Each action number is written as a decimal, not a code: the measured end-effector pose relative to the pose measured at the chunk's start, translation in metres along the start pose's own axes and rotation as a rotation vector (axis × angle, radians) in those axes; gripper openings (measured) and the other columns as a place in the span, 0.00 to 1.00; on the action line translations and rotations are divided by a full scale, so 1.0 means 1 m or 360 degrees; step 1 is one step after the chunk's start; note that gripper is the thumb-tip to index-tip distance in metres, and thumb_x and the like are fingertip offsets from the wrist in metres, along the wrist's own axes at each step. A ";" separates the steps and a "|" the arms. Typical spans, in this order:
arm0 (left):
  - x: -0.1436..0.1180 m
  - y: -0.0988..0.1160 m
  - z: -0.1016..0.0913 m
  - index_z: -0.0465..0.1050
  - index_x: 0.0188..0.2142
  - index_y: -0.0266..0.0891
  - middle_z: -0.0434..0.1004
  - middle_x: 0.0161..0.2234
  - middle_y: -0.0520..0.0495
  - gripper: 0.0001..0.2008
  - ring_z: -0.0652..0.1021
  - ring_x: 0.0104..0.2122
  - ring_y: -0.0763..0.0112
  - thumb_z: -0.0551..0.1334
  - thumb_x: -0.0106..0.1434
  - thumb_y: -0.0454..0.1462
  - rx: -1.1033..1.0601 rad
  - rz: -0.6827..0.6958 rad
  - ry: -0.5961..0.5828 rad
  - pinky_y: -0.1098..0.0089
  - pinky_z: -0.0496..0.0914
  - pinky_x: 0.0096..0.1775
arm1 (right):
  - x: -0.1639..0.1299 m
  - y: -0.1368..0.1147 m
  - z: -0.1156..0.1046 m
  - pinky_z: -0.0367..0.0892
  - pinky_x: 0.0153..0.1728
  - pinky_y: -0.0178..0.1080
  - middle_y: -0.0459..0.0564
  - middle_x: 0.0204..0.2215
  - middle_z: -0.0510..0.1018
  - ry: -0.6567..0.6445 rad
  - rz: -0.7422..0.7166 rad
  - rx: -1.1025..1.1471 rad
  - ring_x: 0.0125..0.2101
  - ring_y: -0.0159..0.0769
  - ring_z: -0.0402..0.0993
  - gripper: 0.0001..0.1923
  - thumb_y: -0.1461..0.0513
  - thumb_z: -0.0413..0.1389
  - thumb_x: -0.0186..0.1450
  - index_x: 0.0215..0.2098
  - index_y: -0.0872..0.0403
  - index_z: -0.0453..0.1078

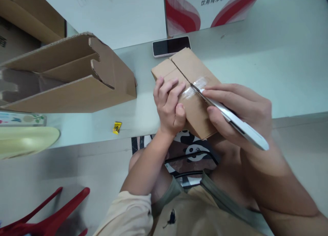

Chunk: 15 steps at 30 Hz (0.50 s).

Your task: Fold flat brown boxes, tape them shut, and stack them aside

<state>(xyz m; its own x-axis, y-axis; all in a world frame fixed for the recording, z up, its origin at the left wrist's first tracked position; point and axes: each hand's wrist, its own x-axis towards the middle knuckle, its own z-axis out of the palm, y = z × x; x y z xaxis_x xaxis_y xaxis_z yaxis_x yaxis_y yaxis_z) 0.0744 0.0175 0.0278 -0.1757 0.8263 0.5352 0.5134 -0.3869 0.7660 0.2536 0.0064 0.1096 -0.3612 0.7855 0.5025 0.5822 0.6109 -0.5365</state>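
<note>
1. Your left hand (169, 107) is curled up and pressing down on the left side of the box (186, 89). Your fingers (166, 89) lie on its top and your thumb sits near its front edge.
2. Your right hand (241, 107) is closed around a knife (230, 118). The knife has a white handle that sticks out past your hand, toward the right.
3. The thin blade tip of the knife touches the clear tape (194, 87) on top of the box.
4. The tape lies across the line where the two flaps of the box meet.
5. The box is small and brown. It sits on the pale bench (256, 58), at the front edge, right in front of you. Its near corner hangs a bit past the edge.
6. A phone (171, 46) lies flat on the bench just behind the box, with its dark screen up.
7. Behind the phone stands a red and white carton (205, 7) with some writing on it.
8. To the left on the bench is a big open cardboard box (74, 75), lying on its side. It is well apart from your hands.
9. A tiny yellow thing (117, 127) lies on the bench near the front edge, between the big box and your left hand. I cannot tell what it is.
10. Down at the bottom left there is a red chair (48, 219) on the floor.
</note>
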 end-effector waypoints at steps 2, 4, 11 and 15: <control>0.000 -0.001 0.000 0.78 0.50 0.44 0.75 0.55 0.44 0.28 0.61 0.70 0.46 0.50 0.68 0.57 0.0010 0.0049 0.0027 0.44 0.46 0.73 | 0.000 0.003 0.002 0.76 0.46 0.49 0.51 0.47 0.83 0.0033 -0.0038 -0.0014 0.44 0.47 0.82 0.12 0.60 0.56 0.69 0.48 0.47 0.79; 0.001 -0.001 0.000 0.78 0.50 0.44 0.75 0.55 0.44 0.27 0.61 0.70 0.46 0.51 0.68 0.57 0.0022 0.0024 0.0035 0.43 0.46 0.73 | -0.001 0.006 0.004 0.76 0.43 0.48 0.50 0.46 0.84 0.0046 -0.0043 -0.0036 0.42 0.46 0.82 0.12 0.58 0.57 0.68 0.48 0.45 0.79; 0.000 -0.004 0.001 0.78 0.50 0.43 0.75 0.55 0.43 0.31 0.62 0.69 0.46 0.46 0.70 0.58 0.0086 0.0128 0.0050 0.45 0.48 0.73 | 0.001 0.005 0.003 0.75 0.42 0.47 0.49 0.42 0.85 0.0059 -0.0049 -0.0007 0.40 0.44 0.82 0.10 0.60 0.56 0.67 0.43 0.48 0.78; 0.001 -0.010 0.002 0.77 0.51 0.42 0.77 0.53 0.43 0.34 0.67 0.66 0.50 0.39 0.72 0.57 0.0271 0.0316 0.0095 0.47 0.54 0.71 | 0.000 0.005 0.003 0.73 0.38 0.45 0.49 0.37 0.85 0.0147 -0.0082 -0.0007 0.35 0.42 0.81 0.08 0.62 0.55 0.66 0.41 0.49 0.77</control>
<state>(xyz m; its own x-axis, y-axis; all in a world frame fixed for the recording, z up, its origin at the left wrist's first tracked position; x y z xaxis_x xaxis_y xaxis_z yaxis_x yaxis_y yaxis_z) 0.0709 0.0226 0.0199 -0.1041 0.7134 0.6930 0.6756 -0.4606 0.5757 0.2541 0.0094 0.1044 -0.3224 0.7404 0.5898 0.5676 0.6498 -0.5055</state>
